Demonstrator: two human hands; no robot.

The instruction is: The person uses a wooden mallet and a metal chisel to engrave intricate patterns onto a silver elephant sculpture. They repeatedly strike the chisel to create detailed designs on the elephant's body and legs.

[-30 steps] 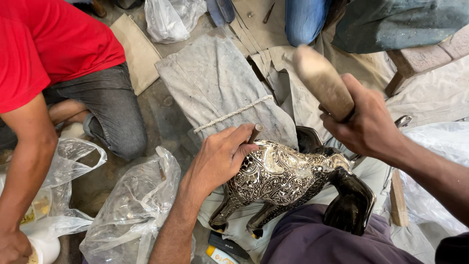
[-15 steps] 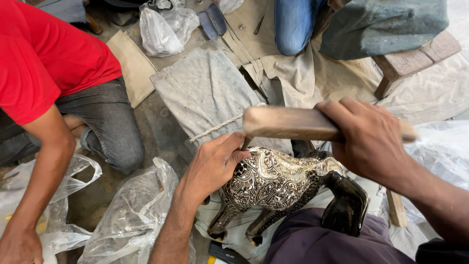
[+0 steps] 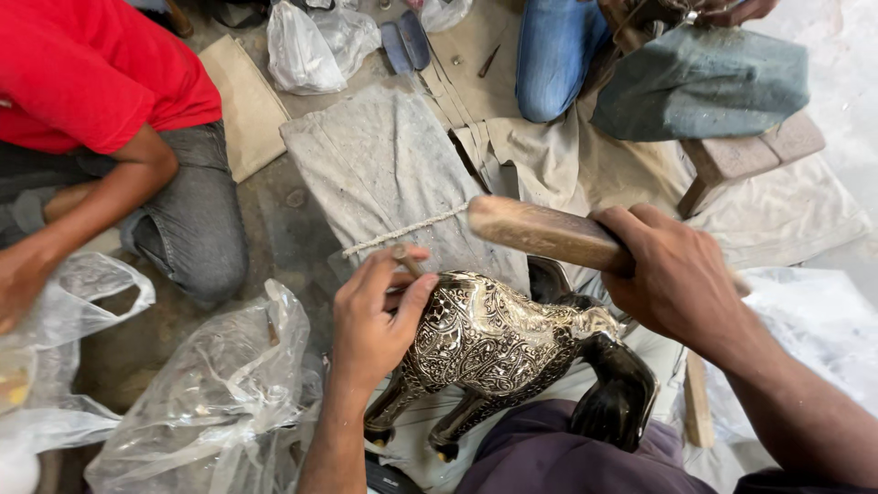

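Currently your left hand (image 3: 370,320) pinches a small punch (image 3: 407,263) against the ornate horse figure (image 3: 494,343); right hand (image 3: 677,274) grips the wooden mallet (image 3: 540,230). A glancing blow could likely hit fingers.

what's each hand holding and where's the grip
Right hand grips a wooden mallet by its handle end. Left hand pinches a small punch near its top, resting on the ornate animal figure.
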